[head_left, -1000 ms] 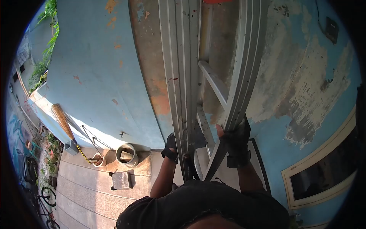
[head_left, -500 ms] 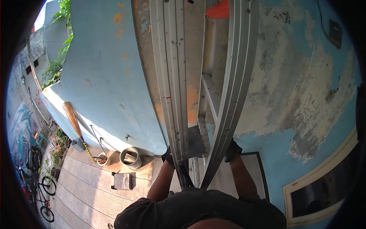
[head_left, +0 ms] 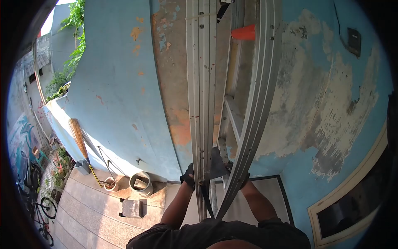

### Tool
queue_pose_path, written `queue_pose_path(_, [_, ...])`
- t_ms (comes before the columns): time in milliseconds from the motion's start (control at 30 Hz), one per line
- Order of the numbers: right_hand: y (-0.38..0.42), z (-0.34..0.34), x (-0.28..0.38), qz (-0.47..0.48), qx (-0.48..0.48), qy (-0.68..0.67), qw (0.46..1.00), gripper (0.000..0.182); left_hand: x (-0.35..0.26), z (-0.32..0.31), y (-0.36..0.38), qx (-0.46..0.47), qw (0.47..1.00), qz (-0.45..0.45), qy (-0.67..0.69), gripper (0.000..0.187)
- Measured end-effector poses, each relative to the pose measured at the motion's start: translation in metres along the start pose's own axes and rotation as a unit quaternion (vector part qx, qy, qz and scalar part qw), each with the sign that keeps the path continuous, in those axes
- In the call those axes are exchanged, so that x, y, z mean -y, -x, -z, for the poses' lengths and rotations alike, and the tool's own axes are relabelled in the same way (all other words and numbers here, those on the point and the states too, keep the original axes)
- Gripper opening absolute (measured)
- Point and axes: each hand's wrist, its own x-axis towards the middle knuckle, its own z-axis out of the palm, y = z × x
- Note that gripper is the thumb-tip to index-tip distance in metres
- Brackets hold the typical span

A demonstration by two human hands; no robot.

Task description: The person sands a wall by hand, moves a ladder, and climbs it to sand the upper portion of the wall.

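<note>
A metal ladder (head_left: 200, 95) rises in front of me, its two long rails converging toward my chest. My left hand (head_left: 188, 176), in a dark glove, is closed against the outer side of the left rail, with its fingertips hidden behind it. Also gloved, my right hand (head_left: 245, 181) wraps round the right rail; dark fingers show on the rail's inner side. Between the rails, close to both hands, is a dark grey flat piece (head_left: 217, 165). A dark strap (head_left: 205, 194) runs down below it. Higher up, something red (head_left: 243, 32) shows behind the right rail.
Peeling blue walls (head_left: 120, 83) stand ahead and to the right. A framed window (head_left: 352, 207) is at lower right. On the tiled floor at left are a bucket (head_left: 141, 184), a smaller pot (head_left: 110, 184), a broom (head_left: 77, 135) and a grey block (head_left: 131, 208). Bicycles stand farther left.
The ladder's upper part has shifted right in view, and the rails look closer together. My right hand has come inward, its fingers now showing inside the rail. My left hand has shifted slightly right.
</note>
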Motion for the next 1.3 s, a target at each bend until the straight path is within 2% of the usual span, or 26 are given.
queue_pose_path(100, [0.002,0.001,0.008,-0.027,0.011,-0.025,0.999,0.051,0.04,0.046,-0.037,0.041,0.998,0.017,0.05,0.03])
queue_pose_path(133, [-0.001,0.005,0.013,-0.036,0.02,-0.04,0.998,0.05,0.034,0.047,-0.04,0.035,0.999,0.004,-0.04,0.032])
queue_pose_path(200, [-0.002,0.011,0.014,-0.051,0.034,-0.062,0.996,0.049,0.033,0.052,-0.033,0.025,0.991,-0.002,-0.133,0.034])
queue_pose_path(267, [-0.004,0.023,0.017,-0.058,0.051,-0.078,0.994,0.048,0.038,0.046,-0.042,-0.026,0.973,-0.038,-0.228,0.044])
queue_pose_path(333, [0.001,0.03,0.024,-0.061,0.047,-0.086,0.993,0.046,0.024,0.024,-0.042,-0.098,0.942,-0.002,-0.321,0.052])
queue_pose_path(367, [0.004,0.034,0.029,-0.065,0.031,-0.085,0.994,0.046,0.018,0.013,-0.038,-0.098,0.943,-0.001,-0.318,0.052])
queue_pose_path(400, [0.027,0.018,0.056,-0.064,-0.018,-0.096,0.993,0.043,0.006,-0.001,-0.03,-0.105,0.954,0.012,-0.282,0.041])
queue_pose_path(433, [0.025,0.022,0.058,-0.073,-0.017,-0.094,0.993,0.043,0.004,-0.009,-0.025,-0.116,0.962,0.029,-0.244,0.03])
queue_pose_path(467, [0.024,0.028,0.059,-0.086,0.0,-0.069,0.994,0.041,0.005,-0.01,-0.022,-0.126,0.975,0.029,-0.182,0.031])
queue_pose_path(500, [0.023,0.033,0.059,-0.099,0.018,-0.045,0.994,0.041,0.012,-0.001,-0.023,-0.102,0.98,0.013,-0.172,0.03])
queue_pose_path(600, [0.008,0.044,0.06,-0.14,0.02,-0.041,0.989,0.039,0.059,0.066,-0.068,-0.065,0.955,-0.053,-0.283,0.031])
queue_pose_path(667, [0.008,0.047,0.05,-0.177,0.035,-0.034,0.983,0.036,0.068,0.082,-0.071,-0.061,0.961,-0.061,-0.262,0.034])
queue_pose_path(733, [0.022,0.047,0.055,-0.122,0.015,-0.054,0.991,0.037,0.058,0.076,-0.062,-0.065,0.986,-0.045,-0.144,0.038])
queue_pose_path(800, [0.028,0.062,0.055,-0.097,0.06,-0.134,0.984,0.041,0.052,0.084,-0.056,-0.051,0.998,-0.016,0.034,0.043])
queue_pose_path(833, [0.029,0.07,0.056,-0.091,0.073,-0.165,0.979,0.043,0.019,0.023,-0.029,-0.137,0.977,-0.039,-0.157,0.046])
queue_pose_path(900, [0.023,0.081,0.058,-0.108,0.069,-0.181,0.975,0.042,0.007,0.009,-0.018,-0.143,0.979,-0.022,-0.146,0.047])
queue_pose_path(1000, [0.02,0.107,0.063,-0.046,0.039,-0.147,0.987,0.041,-0.001,0.005,-0.01,-0.136,0.983,-0.007,-0.12,0.048])
queue_pose_path(1100, [0.037,0.134,0.091,-0.039,0.039,-0.118,0.992,0.035,-0.006,-0.003,-0.007,-0.129,0.986,0.005,-0.104,0.049])
queue_pose_path(1167, [0.042,0.15,0.098,-0.03,0.022,-0.091,0.995,0.035,-0.007,-0.008,-0.004,-0.09,0.992,-0.011,-0.09,0.052])
queue_pose_path(1233, [0.045,0.165,0.105,-0.014,-0.007,-0.056,0.998,0.036,0.007,0.026,-0.02,-0.069,0.992,-0.014,-0.108,0.054])
queue_pose_path(1300, [0.046,0.183,0.111,-0.002,-0.049,-0.008,0.999,0.036,0.015,0.03,-0.029,-0.075,0.991,-0.017,-0.109,0.052])
